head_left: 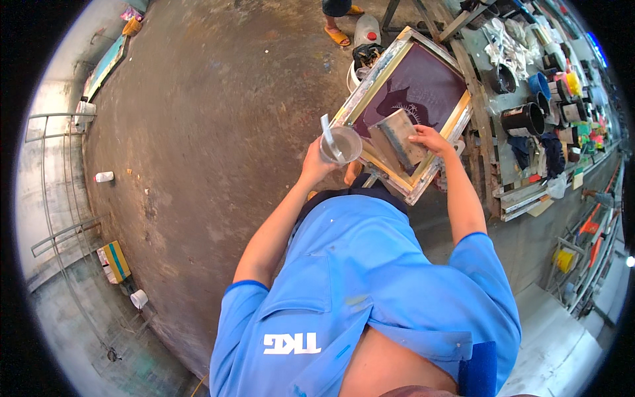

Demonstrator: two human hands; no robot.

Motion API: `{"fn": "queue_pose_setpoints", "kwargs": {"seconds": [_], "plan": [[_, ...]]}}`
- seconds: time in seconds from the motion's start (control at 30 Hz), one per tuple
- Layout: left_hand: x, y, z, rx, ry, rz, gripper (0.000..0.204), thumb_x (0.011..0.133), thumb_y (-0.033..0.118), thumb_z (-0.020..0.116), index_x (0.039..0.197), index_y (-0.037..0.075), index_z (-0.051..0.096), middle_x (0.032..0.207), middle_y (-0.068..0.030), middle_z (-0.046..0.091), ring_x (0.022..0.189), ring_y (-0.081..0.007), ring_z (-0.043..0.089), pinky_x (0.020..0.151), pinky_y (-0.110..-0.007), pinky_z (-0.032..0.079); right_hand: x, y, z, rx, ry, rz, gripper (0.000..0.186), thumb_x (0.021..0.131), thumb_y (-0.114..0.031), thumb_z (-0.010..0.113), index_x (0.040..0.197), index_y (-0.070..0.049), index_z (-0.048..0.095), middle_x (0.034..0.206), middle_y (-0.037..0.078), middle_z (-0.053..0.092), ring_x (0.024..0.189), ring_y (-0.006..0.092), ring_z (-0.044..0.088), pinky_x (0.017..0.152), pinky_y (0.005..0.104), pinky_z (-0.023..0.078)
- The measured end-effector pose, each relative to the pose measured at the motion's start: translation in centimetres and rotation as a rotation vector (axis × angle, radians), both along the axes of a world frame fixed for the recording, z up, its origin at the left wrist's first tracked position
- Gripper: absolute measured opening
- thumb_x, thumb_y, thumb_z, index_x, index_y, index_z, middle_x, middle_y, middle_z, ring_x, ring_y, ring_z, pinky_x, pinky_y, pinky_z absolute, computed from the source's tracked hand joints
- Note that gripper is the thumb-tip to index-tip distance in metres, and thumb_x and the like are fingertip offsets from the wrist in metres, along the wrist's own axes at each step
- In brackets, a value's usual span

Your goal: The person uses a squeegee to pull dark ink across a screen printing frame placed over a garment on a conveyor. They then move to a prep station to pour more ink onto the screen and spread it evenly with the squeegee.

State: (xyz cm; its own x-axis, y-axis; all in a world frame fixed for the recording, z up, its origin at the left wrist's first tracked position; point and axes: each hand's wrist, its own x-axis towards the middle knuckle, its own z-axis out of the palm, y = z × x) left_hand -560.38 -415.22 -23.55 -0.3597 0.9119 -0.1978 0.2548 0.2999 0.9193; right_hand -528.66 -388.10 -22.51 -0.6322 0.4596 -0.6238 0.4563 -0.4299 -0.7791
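My left hand (313, 164) is wrapped round a clear plastic cup (349, 147), and a white stirring stick (327, 131) leans in it. What the cup contains is hard to make out. My right hand (431, 140) grips a flat, wood-coloured squeegee (399, 137) with a grey band along it. The squeegee is held over the near part of a silk-screen frame (374, 87). Dark purple mesh (433, 83) fills the frame, and a lighter pattern shows in it. The cup is just left of the frame.
On the right, a long bench (486, 126) carries black pots (522, 120), rags and coloured containers. Beyond the frame stand a white jug (367, 32) with a red cap and a person's sandalled foot (337, 36). A white bottle (104, 176) lies on the floor, left.
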Motion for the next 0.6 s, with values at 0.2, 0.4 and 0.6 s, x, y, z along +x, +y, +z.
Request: {"fn": "queue_pose_setpoints", "kwargs": {"seconds": [0.2, 0.4, 0.6], "plan": [[2.8, 4.9, 1.5, -0.028, 0.181, -0.191, 0.098, 0.056, 0.018, 0.090, 0.143, 0.010, 0.044, 0.138, -0.0164, 0.052, 0.128, -0.0361, 0.052, 0.105, -0.043, 0.046, 1.9, -4.5, 10.3, 0.270, 0.174, -0.292, 0.046, 0.090, -0.010, 0.073, 0.130, 0.001, 0.055, 0.119, 0.008, 0.065, 0.109, 0.0162, 0.061, 0.096, 0.0310, 0.048], [7.1, 8.2, -0.6, 0.038, -0.037, -0.360, 0.098, 0.050, 0.017, 0.091, 0.139, 0.009, 0.050, 0.131, -0.0185, 0.056, 0.121, -0.0352, 0.056, 0.102, -0.041, 0.048, -0.4, -13.5, 19.9, 0.757, 0.214, -0.621, 0.051, 0.089, -0.006, 0.073, 0.133, 0.001, 0.048, 0.121, 0.010, 0.063, 0.112, 0.0171, 0.059, 0.099, 0.0303, 0.046], [8.1, 9.2, 7.8, 0.126, -0.235, -0.321, 0.089, 0.057, 0.016, 0.091, 0.133, 0.002, 0.048, 0.120, -0.0147, 0.061, 0.107, -0.0258, 0.063, 0.092, -0.038, 0.053, -0.6, -19.1, 19.9, 1.014, 0.226, -0.792, 0.056, 0.090, -0.001, 0.073, 0.137, -0.001, 0.043, 0.132, 0.014, 0.055, 0.121, 0.0228, 0.055, 0.104, 0.0362, 0.044]]}}
